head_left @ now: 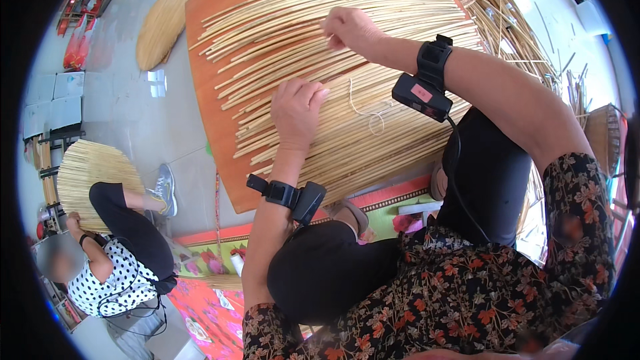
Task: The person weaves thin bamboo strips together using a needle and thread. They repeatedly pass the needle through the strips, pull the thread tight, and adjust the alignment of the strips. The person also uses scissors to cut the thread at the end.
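Pale straw-coloured stalks (373, 153) lie side by side in a wide mat on an orange board (207, 103) in front of me. Toward the near side they are packed tightly; farther off, gaps show between them. My left hand (297, 112) rests over the left part of the mat, fingers curled and closed on stalks there. Above the far stalks is my right hand (353, 30), its fingers pinched together; anything between them is too small to make out. A loose white string (363, 113) curls across the stalks, right of my left hand.
More loose stalks (500, 20) are heaped at the far right. An oval woven mat (165, 23) lies on the floor at the far left. A seated person (123, 267) at left holds a round stalk mat (93, 177). A flowered cloth (207, 313) spreads at lower left.
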Tool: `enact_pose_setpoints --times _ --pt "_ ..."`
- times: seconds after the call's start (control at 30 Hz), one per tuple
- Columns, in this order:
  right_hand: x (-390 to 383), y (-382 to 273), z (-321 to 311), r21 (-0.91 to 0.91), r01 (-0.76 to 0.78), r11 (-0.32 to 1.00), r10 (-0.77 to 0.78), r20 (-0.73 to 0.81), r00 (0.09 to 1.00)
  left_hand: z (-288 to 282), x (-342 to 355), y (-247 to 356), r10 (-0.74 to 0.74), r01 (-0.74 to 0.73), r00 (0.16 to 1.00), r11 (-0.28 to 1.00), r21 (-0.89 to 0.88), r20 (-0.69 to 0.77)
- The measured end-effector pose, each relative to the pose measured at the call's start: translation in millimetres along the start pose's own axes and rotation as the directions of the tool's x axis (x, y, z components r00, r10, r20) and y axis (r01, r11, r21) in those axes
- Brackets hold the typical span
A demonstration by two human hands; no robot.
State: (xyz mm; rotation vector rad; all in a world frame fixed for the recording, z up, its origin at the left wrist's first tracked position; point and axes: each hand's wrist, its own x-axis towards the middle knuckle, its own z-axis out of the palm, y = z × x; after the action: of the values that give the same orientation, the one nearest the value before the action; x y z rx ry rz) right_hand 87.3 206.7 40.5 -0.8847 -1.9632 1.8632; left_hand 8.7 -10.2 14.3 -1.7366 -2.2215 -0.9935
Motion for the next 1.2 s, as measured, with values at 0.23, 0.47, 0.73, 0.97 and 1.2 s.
enact_pose_setpoints --times 0.23,0.47,0.73,0.97,1.2 --pt "-13 -32 -26 -0.244 0.041 0.969 0.007 0.192 0.981 2 15 -4 -0.088 0.093 0.993 0.994 -0.056 0.080" --pt "-38 -44 -51 -0.460 0.129 0.878 -0.014 0.245 0.969 -2 31 -5 -0.190 0.221 0.959 0.965 -0.138 0.208" --pt "-54 -53 -80 -0.525 0.133 0.841 -0.023 0.210 0.977 -7 18 -15 0.044 -0.045 0.995 0.999 0.013 0.088" --pt "-83 -86 -98 -0.421 0.288 0.860 -0.217 0.210 0.953 -62 46 -6 -0.155 0.258 0.904 0.941 -0.221 0.398" --pt "-155 -134 -102 -0.269 0.371 0.889 -0.332 0.178 0.926 -91 104 88 0.170 -0.043 0.613 0.982 -0.183 0.771"
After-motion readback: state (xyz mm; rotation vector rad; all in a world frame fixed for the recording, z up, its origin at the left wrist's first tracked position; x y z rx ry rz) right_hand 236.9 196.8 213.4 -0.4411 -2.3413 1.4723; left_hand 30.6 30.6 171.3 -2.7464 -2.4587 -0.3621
